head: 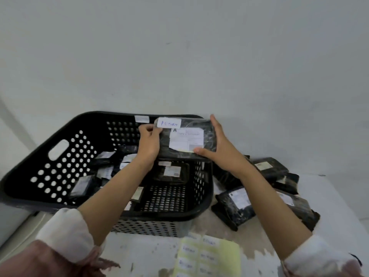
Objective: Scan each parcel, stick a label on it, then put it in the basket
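I hold a black plastic parcel [207, 134] above the far right corner of the black perforated basket [60, 156]. It carries a white shipping slip and a small white label [169, 123] with "RETURN" written on it at its top left corner. My left hand [148, 142] grips the parcel's left edge, thumb by the label. My right hand [215, 145] grips its right edge, thumb on the lower front and fingers behind. Several labelled black parcels [171, 171] lie inside the basket.
More black parcels [237, 206] are piled on the white table [339, 206] to the right of the basket. A yellow-backed sheet of white labels [207, 254] lies at the near edge. A plain grey wall stands behind.
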